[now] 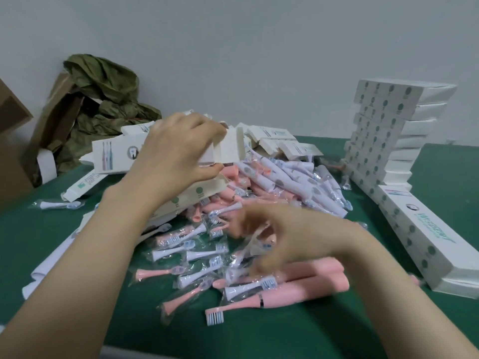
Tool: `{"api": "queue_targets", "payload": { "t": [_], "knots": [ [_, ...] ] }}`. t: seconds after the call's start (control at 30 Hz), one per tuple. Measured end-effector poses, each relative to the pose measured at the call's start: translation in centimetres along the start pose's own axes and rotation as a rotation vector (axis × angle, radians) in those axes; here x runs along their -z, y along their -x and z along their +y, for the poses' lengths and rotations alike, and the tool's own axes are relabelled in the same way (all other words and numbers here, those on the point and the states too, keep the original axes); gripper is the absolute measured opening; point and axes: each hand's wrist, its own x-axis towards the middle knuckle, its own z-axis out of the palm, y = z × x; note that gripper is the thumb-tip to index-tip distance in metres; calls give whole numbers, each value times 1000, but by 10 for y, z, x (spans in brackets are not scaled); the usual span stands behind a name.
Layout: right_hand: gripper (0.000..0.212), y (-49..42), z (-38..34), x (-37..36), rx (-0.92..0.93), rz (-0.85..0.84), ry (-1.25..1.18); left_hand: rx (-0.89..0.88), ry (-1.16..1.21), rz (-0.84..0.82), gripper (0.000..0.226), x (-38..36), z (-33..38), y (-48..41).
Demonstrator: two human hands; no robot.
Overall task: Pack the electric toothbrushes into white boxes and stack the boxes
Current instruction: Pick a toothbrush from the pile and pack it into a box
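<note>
A: Head cam, only view. L side?
B: The left hand [178, 149] is up over the back of the pile. Fingers + thumb curl round an open white box [228, 149], end flaps sticking out to the right.
A: R side?
B: The right hand [298, 242] is low over the bagged brush heads [191, 252], fingers bent down, heavy blur. There's clear wrap by the fingertips, but can't tell if it pinches anything.
A: Toothbrushes, look + loc?
B: The pink handles [324, 278] are smooth tapered bodies lying side by side on the green table [259, 332], just below the right hand. One has a dark ring nr the neck. More pink ones sit mid-pile. The white handles [285, 177] are in clear bags w/ a grey round mark, heaped behind, right of centre.
A: Boxes?
B: The stack of boxes [383, 136] is far right by the wall: long white cartons w/ grey-green dots on the side, laid flat one on another, edges staggered. A single carton [420, 242] lies on the table in front of it, teal lettering on top. The loose cartons [280, 141] are heaped at the back of the pile, w/ more along the left.
A: Other stuff?
B: An olive bag [103, 94], crumpled, + brown cardboard [59, 120], back left by the wall.
</note>
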Motion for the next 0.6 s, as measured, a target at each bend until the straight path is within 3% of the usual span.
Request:
{"api": "queue_targets", "payload": {
  "t": [0.07, 0.1, 0.23, 0.37, 0.6],
  "knots": [
    [65, 5, -2, -21, -49, -224, 281, 20, -15, 12, 45, -2, -4, 3],
    [72, 4, -1, -31, -67, -243, 338, 23, -22, 16, 45, -3, -3, 4],
    [78, -9, 11, -43, -37, -15, 511, 1, -8, 1, 48, -9, 5, 9],
    [72, -20, 29, -39, 43, 192, 514, -8, -12, -38, 49, -14, 7, 14],
    [80, -40, 30, -26, 58, 258, 607, 36, 4, -70, 49, -18, 3, 19]
  ]
}}
